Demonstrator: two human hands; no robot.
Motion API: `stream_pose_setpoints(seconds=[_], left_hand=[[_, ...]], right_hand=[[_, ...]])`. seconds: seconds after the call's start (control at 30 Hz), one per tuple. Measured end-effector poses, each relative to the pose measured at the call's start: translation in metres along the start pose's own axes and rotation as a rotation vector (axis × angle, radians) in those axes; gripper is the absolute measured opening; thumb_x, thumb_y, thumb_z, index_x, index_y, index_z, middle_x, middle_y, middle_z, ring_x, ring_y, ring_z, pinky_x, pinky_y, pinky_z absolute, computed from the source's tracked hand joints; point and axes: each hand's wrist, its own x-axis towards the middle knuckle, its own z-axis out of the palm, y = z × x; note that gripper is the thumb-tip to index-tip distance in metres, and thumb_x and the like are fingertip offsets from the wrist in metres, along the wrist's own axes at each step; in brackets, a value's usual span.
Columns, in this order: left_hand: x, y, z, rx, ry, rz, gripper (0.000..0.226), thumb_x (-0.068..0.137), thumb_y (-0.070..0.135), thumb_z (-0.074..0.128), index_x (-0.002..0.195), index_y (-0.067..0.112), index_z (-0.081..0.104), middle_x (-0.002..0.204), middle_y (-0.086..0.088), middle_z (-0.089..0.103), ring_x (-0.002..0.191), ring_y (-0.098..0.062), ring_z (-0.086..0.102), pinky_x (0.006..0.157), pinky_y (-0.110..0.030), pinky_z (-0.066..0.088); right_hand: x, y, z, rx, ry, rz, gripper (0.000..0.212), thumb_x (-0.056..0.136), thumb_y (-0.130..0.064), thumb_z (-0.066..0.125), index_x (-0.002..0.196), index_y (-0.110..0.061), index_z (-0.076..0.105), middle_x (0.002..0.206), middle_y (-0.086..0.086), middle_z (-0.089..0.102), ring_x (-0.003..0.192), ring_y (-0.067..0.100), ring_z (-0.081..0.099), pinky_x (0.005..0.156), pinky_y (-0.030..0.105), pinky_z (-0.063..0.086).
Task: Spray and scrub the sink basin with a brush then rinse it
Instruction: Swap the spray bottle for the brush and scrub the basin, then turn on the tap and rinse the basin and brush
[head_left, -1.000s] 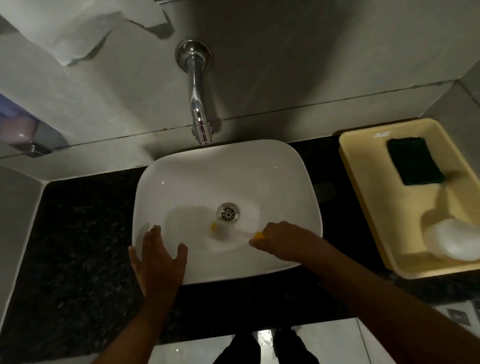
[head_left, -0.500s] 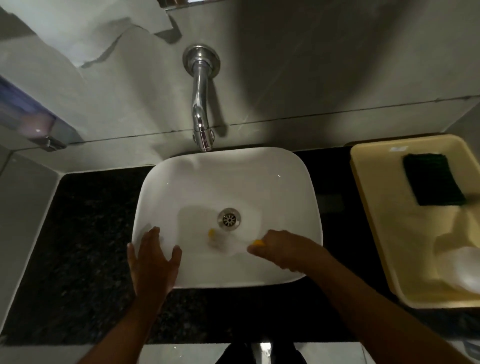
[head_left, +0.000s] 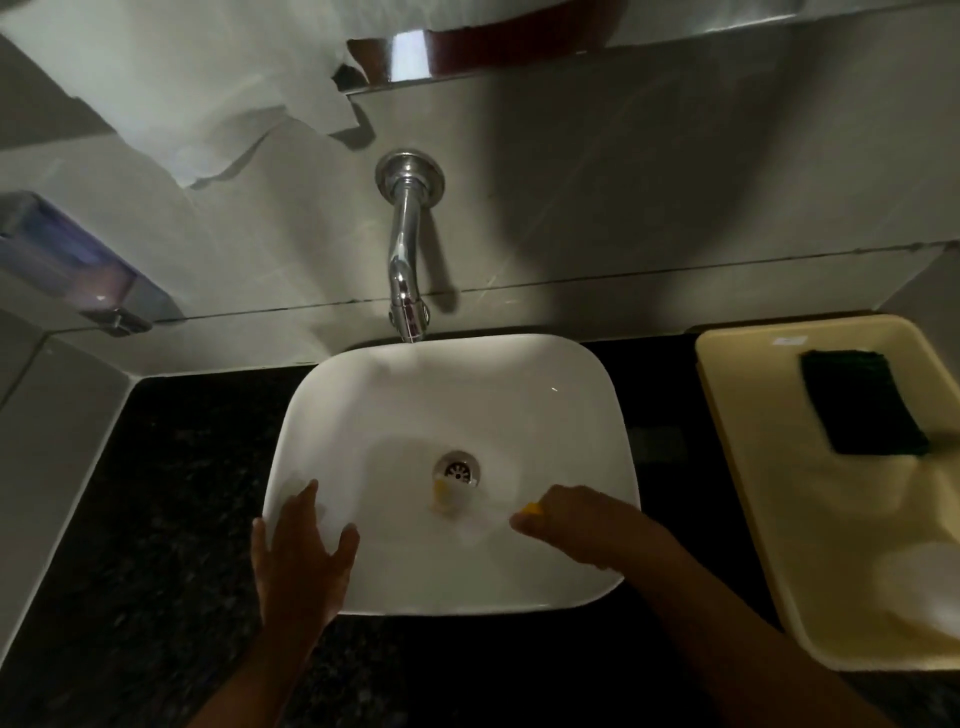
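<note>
Counter: dark speckled stone (head_left: 171, 519) runs under and around my sink, dim in this light.
Wall: grey tiled wall (head_left: 649, 197) behind, with torn white paper (head_left: 218, 93) hanging at the upper left and a mirror edge (head_left: 415, 52) above.
Sink basin: white, rounded basin (head_left: 545, 405) sits on the counter; the drain (head_left: 457, 467) lies near its middle.
Tap: chrome spout (head_left: 405, 260) comes out of the wall and ends over the basin's back rim.
Left hand: my left hand (head_left: 298, 566) lies flat and spread on the basin's near-left rim, gripping nothing.
Right hand: my right hand (head_left: 576, 525) is closed around the brush handle, inside the basin at the near right.
Brush: brush (head_left: 444, 493), yellow and blurred, its head just below the drain on the basin floor.
Dispenser: soap dispenser (head_left: 67, 265) on the left wall.
Tray: yellow tray (head_left: 753, 467) on the counter to the right, holding a dark green scouring pad (head_left: 862, 410) and a blurred white object (head_left: 924, 587) I cannot identify.
</note>
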Motion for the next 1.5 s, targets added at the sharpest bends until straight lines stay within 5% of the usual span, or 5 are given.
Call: stream_pose_setpoints(seconds=[0.37, 0.57, 0.8, 1.1, 1.5], left_hand=[[-0.003, 0.007, -0.002, 0.002, 0.008, 0.049, 0.092, 0.080, 0.042, 0.071, 0.151, 0.010, 0.023, 0.150, -0.013, 0.040, 0.137, -0.034, 0.037, 0.115, -0.062, 0.014], [0.032, 0.120, -0.059, -0.431, 0.257, 0.120, 0.069, 0.087, 0.049, 0.061, 0.142, 0.014, 0.038, 0.142, -0.007, 0.050, 0.126, -0.029, 0.051, 0.109, -0.059, 0.028], [0.070, 0.202, -0.110, -0.369, 0.492, 0.040, 0.047, 0.077, 0.068, 0.060, 0.086, 0.022, 0.066, 0.086, 0.006, 0.069, 0.080, -0.017, 0.063, 0.082, -0.033, 0.035], [0.078, 0.226, -0.134, -0.177, 0.331, -0.034, 0.031, 0.076, 0.040, 0.066, 0.064, 0.014, 0.056, 0.050, 0.003, 0.045, 0.054, -0.023, 0.052, 0.056, -0.031, 0.038], [0.092, 0.201, -0.138, -0.164, -0.062, 0.040, 0.026, 0.094, 0.040, 0.042, 0.084, 0.030, 0.064, 0.085, -0.002, 0.063, 0.091, -0.025, 0.055, 0.096, -0.049, 0.027]], right_hand=[[-0.013, -0.012, 0.025, 0.161, 0.182, -0.087, 0.042, 0.097, -0.043, 0.041, 0.132, -0.020, 0.048, 0.117, 0.017, 0.054, 0.101, 0.037, 0.057, 0.083, 0.041, 0.048], [-0.041, 0.021, 0.029, 0.595, 0.162, -0.056, 0.028, 0.082, -0.054, 0.061, 0.095, -0.031, 0.050, 0.074, 0.004, 0.057, 0.041, 0.007, 0.048, 0.036, 0.019, 0.036], [-0.038, 0.005, 0.031, 0.793, 0.278, -0.036, 0.047, 0.098, -0.036, 0.048, 0.061, -0.010, 0.060, 0.050, -0.001, 0.054, 0.041, 0.015, 0.045, 0.047, 0.022, 0.034], [-0.032, -0.003, 0.031, 1.096, 0.125, 0.072, 0.042, 0.100, -0.041, 0.040, 0.095, -0.001, 0.053, 0.073, 0.012, 0.052, 0.039, 0.017, 0.039, 0.041, 0.020, 0.032], [-0.024, 0.000, 0.038, 1.168, 0.119, 0.003, 0.041, 0.098, -0.038, 0.045, 0.074, -0.007, 0.055, 0.062, 0.008, 0.049, 0.035, 0.015, 0.036, 0.043, 0.021, 0.028]])
